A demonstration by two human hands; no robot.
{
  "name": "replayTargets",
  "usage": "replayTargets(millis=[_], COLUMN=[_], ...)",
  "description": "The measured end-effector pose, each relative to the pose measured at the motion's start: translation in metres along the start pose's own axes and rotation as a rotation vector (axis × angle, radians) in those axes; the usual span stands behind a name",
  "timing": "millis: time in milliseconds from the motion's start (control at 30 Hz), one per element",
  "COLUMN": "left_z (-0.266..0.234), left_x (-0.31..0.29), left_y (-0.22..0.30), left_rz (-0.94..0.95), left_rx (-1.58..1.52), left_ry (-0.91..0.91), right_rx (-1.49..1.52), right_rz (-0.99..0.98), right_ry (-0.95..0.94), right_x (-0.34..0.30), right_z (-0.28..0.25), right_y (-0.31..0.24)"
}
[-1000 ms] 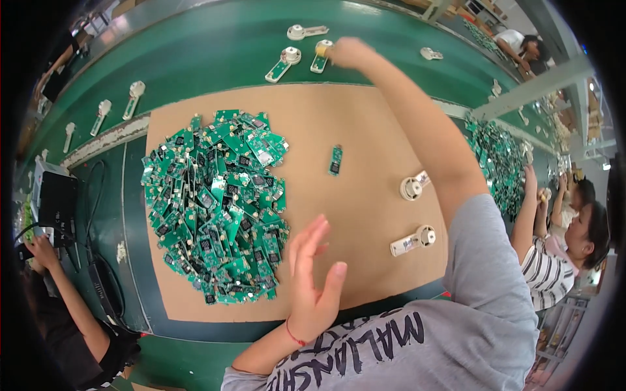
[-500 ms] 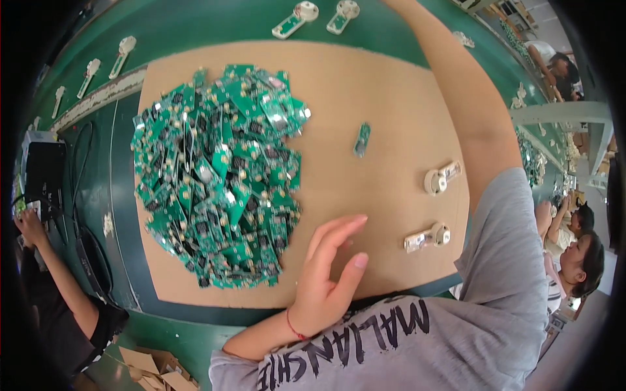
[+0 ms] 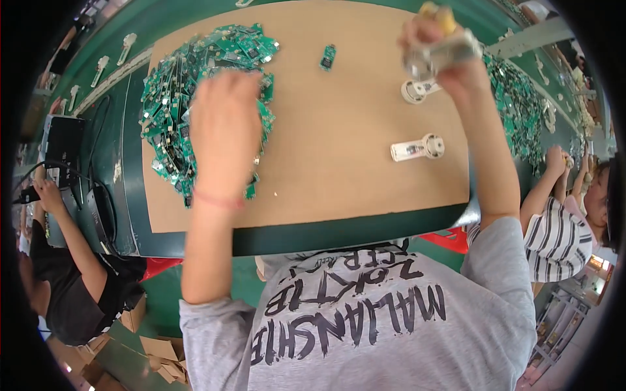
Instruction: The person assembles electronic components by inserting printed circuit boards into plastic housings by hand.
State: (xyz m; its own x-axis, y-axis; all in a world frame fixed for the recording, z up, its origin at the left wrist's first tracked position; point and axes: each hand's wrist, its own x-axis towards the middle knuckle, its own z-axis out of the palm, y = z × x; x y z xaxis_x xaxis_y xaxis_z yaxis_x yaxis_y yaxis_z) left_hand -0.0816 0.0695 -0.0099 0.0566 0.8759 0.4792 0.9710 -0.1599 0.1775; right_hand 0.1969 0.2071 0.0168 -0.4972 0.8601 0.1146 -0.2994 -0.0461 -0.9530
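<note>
My left hand [image 3: 228,127] is over the pile of green circuit boards [image 3: 171,107], seen from its back. Its fingertips point down into the boards and are blurred, so I cannot make out whether they grip one. At the far right, my right hand [image 3: 464,79] is closed round a white plastic housing [image 3: 450,53], smeared by motion. A yellow thing [image 3: 442,16] shows at its fingers, too blurred to name. Below that hand lie two more white housings, one partly covered [image 3: 415,91] and one in full view [image 3: 417,148]. A single circuit board [image 3: 328,57] lies apart from the pile.
A brown cardboard sheet [image 3: 339,176] covers the green table. More white housings [image 3: 126,49] lie at the far left. A black box with cables [image 3: 64,146] stands left, near a co-worker's hand [image 3: 49,195]. Another board heap [image 3: 518,107] and co-worker [image 3: 561,241] are right.
My right hand has come back from beyond the far edge, now with a white housing. My left hand has moved from the sheet's near edge onto the pile. The whole view has shifted.
</note>
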Motion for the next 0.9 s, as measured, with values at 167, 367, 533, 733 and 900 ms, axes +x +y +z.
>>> replayTargets(millis=[167,367,533,733,900], left_z=[0.014,-0.001,0.049,0.08,0.029], left_x=[0.026,0.024,0.06,0.075,0.011], left_y=[-0.032,0.006,0.042,0.038,0.061], left_rz=[0.05,0.18,0.041,-0.019,0.222], left_rx=[0.182,0.065,-0.03,-0.369,-0.403], left_ry=[-0.129,-0.33,-0.186,-0.331,-0.292], right_rx=[-0.371,-0.953,-1.057,-1.021,-0.907], right_rz=[0.415,-0.181,-0.252,-0.31,-0.047], right_ry=[-0.171,-0.31,-0.399,-0.32,-0.225], right_x=[-0.083,-0.138,-0.147,-0.153,-0.152], right_z=[0.066,0.09,0.094,0.092,0.083], right_y=[0.007,0.029,0.047,0.061,0.047])
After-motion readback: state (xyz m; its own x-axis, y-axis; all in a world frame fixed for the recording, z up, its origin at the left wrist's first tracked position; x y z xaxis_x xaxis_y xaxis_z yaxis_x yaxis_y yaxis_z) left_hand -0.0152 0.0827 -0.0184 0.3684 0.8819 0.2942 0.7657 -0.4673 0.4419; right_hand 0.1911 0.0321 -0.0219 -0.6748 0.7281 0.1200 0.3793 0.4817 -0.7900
